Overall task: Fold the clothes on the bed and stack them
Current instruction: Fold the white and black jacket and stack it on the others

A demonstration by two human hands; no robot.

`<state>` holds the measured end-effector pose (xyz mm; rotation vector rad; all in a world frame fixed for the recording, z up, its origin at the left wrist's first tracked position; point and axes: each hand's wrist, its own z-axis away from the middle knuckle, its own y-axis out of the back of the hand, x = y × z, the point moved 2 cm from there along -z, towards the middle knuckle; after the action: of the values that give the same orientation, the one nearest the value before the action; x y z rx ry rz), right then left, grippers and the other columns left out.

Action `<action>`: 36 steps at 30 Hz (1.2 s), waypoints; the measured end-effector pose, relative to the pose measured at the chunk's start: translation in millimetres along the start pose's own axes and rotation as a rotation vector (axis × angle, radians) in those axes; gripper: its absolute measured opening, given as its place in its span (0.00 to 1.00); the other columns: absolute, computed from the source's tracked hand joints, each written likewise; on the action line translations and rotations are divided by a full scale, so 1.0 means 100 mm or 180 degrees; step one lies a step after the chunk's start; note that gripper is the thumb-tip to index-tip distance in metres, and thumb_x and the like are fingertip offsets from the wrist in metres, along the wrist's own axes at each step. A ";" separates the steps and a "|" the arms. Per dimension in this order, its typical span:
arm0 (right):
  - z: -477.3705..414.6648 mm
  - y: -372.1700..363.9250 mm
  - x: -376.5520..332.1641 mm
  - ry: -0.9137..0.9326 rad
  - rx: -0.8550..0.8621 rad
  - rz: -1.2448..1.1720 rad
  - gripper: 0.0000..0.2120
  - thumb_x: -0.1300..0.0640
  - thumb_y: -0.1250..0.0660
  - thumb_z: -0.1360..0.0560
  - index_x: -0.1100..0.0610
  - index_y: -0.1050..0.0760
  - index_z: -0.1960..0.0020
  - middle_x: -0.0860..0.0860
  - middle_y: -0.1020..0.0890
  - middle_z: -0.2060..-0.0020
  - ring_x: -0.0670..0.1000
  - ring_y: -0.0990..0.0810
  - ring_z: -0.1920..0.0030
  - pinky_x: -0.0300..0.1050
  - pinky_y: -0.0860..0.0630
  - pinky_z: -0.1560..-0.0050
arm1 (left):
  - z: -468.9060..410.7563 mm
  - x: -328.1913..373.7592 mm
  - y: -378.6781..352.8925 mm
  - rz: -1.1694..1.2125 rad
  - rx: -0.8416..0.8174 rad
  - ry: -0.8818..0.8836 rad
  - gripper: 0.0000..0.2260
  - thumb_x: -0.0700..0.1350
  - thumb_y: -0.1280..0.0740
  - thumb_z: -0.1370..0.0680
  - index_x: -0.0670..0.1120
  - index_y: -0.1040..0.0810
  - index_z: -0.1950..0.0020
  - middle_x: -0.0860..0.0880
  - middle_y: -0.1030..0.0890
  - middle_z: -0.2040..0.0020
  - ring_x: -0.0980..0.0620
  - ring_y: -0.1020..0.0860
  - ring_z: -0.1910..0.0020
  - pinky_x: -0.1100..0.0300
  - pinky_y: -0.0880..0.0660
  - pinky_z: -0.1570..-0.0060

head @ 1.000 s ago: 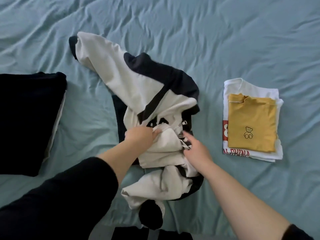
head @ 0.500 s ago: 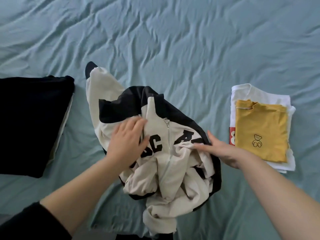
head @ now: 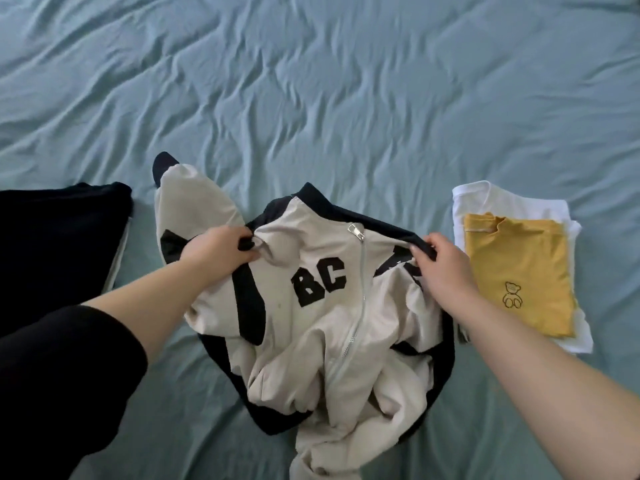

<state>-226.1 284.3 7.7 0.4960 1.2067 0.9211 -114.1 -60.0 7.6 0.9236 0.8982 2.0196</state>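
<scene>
Both hands had moved outward from the chest of the zip-up jacket (head: 322,306) to its shoulders, and its front now faced up, collar away from the person. The left hand (head: 221,251) pinched the cream shoulder fabric; the right hand (head: 446,268) curled round the black shoulder seam. The jacket lay bunched on the teal bed sheet (head: 346,98), between a folded black garment (head: 59,244) and a yellow T-shirt (head: 519,271) stacked on a white T-shirt (head: 502,202). It looked soft, thick and limp, likely heavier than the shirts. The shoulder seams seemed the best hold for shaking it flat, with the closed zip as a centre line.
</scene>
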 end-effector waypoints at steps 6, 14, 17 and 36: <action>-0.48 0.49 -0.44 0.0146 -0.0272 0.0348 0.04 0.60 0.38 0.22 0.54 0.26 0.55 0.51 0.22 0.60 0.54 0.25 0.58 0.41 0.36 0.66 | -0.25 0.05 0.82 -0.0158 0.0553 0.0054 0.11 0.47 0.39 0.21 0.52 0.29 0.63 0.48 0.23 0.61 0.43 0.25 0.57 0.53 0.29 0.62; -0.74 0.68 -1.47 0.0257 0.0278 0.0079 0.15 0.60 0.39 0.24 0.54 0.26 0.38 0.52 0.21 0.41 0.56 0.23 0.41 0.46 0.29 0.43 | -0.40 0.47 1.39 -0.0093 0.1029 0.0238 0.27 0.37 0.43 0.25 0.54 0.35 0.27 0.45 0.30 0.29 0.41 0.32 0.32 0.46 0.34 0.36; -0.25 0.29 -1.47 0.0141 -0.0084 -0.0306 0.16 0.58 0.36 0.24 0.52 0.27 0.36 0.49 0.22 0.43 0.51 0.22 0.47 0.43 0.27 0.48 | -0.11 0.50 0.96 -0.0205 0.0959 0.0116 0.30 0.43 0.40 0.22 0.54 0.47 0.22 0.47 0.45 0.21 0.43 0.46 0.23 0.45 0.48 0.27; 1.92 -1.23 0.21 -0.1910 -0.1656 0.0371 0.14 0.45 0.32 0.28 0.56 0.24 0.56 0.56 0.16 0.58 0.55 0.20 0.62 0.47 0.22 0.60 | 0.63 -0.19 -0.70 -0.0949 0.0658 -0.0020 0.11 0.48 0.39 0.21 0.49 0.23 0.41 0.45 0.28 0.40 0.42 0.34 0.40 0.52 0.36 0.46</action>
<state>-2.9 259.0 -36.7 0.3801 0.3756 1.0425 -31.2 -22.8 -24.0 0.8481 1.1831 1.6925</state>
